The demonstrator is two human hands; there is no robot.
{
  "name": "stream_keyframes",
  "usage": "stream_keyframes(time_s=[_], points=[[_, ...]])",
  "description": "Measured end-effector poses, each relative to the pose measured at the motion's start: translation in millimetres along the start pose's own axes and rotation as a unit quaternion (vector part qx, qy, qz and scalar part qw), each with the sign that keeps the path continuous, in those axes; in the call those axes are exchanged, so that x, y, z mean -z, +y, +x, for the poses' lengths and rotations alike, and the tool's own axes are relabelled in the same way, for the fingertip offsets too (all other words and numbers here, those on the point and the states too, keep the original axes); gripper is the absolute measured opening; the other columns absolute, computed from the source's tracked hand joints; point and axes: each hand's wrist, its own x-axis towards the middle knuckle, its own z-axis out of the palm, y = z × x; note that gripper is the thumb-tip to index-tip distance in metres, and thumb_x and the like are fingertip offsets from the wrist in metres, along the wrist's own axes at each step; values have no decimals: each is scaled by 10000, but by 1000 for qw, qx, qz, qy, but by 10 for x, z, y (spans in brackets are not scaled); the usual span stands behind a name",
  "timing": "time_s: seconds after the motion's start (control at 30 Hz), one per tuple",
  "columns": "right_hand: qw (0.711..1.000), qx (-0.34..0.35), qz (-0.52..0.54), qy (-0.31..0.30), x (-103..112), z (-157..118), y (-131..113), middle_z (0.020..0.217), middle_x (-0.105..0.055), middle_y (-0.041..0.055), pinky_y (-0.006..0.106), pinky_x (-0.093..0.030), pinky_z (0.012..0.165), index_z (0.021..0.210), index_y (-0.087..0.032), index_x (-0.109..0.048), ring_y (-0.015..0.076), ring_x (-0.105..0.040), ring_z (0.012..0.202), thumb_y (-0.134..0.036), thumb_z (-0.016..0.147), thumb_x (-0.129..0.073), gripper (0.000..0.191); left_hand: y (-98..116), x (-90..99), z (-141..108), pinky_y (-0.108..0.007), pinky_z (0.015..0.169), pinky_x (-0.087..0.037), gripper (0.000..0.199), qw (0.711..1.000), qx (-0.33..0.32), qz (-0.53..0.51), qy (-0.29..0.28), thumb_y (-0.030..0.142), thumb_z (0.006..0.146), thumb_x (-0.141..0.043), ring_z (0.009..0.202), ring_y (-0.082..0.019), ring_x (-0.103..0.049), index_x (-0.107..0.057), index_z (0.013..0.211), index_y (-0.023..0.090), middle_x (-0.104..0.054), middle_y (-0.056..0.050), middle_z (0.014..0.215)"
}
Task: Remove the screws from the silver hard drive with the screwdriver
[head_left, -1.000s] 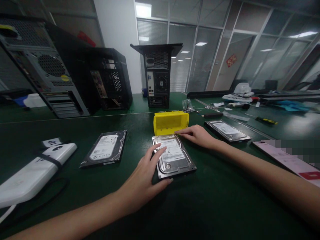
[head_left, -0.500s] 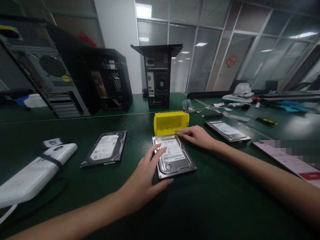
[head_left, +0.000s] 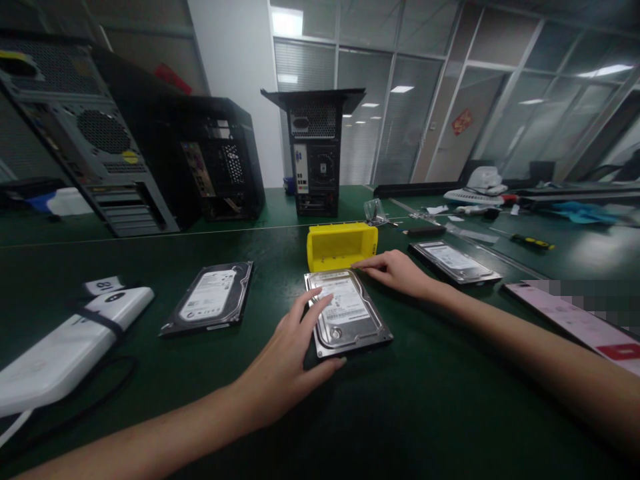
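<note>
A silver hard drive [head_left: 353,327] with a white label lies on the green table in front of me. My left hand [head_left: 285,367] rests at its left side, fingers spread over the label's edge and thumb stretched along the near edge, not wrapped round it. Just behind the drive, a yellow plastic box [head_left: 343,243] stands on its side, opening towards me. My right hand [head_left: 395,270] is at the box's lower right corner, fingertips brought close together; anything between them is too small to make out.
Other hard drives lie left [head_left: 210,293] and right [head_left: 455,261]. A white power strip [head_left: 85,347] with a cable is at far left, a pink-screened phone [head_left: 565,313] at right. Computer cases [head_left: 317,153] stand behind. A yellow-black screwdriver [head_left: 533,241] lies far right.
The right fingertips have drawn slightly out of the yellow box's edge and closer together. The left hand and the hard drive have stayed put.
</note>
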Motion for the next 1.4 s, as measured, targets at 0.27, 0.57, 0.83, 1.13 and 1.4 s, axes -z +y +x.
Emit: stream_keyframes(time_s=[0.27, 0.57, 0.83, 1.13, 1.4], points=[[1000, 10, -5, -3, -7, 12, 16, 1048, -703, 29, 307, -489, 767, 1169, -245, -642, 196, -667, 856, -246, 874, -470, 341, -2, -8, -10, -505, 1120, -243, 742, 1000, 2, -2, 2, 435, 829, -571, 1378, -303, -221, -172, 1443, 316, -91, -33, 1538], [1000, 8, -11, -6, -8, 7, 10, 1057, -699, 35, 332, -485, 834, 1153, -242, -655, 209, -664, 914, -242, 874, -466, 337, 22, 9, 1, -491, 1129, -228, 748, 1000, 11, 5, -8, 433, 831, -565, 1384, -295, -206, -164, 1447, 297, -75, -43, 1538], [1000, 5, -16, -5, -15, 6, 15, 1047, -702, 40, 325, -489, 810, 1155, -247, -654, 210, -666, 894, -242, 874, -465, 339, 27, 10, -3, -491, 1131, -223, 750, 1000, 14, 2, -11, 436, 830, -566, 1385, -298, -205, -167, 1449, 295, -77, -46, 1538], [1000, 9, -10, -2, 3, 2, 0, 1056, -699, 34, 315, -496, 774, 1157, -248, -650, 197, -668, 865, -245, 876, -467, 335, 1, 10, -14, -531, 1114, -245, 733, 1000, -9, -9, 1, 430, 839, -566, 1380, -317, -216, -166, 1445, 329, -89, -37, 1539], [1000, 6, -14, -1, -5, 7, 11, 1033, -706, 45, 324, -491, 741, 1158, -233, -651, 204, -667, 831, -262, 880, -463, 337, -5, -6, -4, -537, 1113, -243, 730, 1000, -9, -11, 7, 409, 829, -576, 1377, -326, -222, -191, 1440, 307, -110, -53, 1536]])
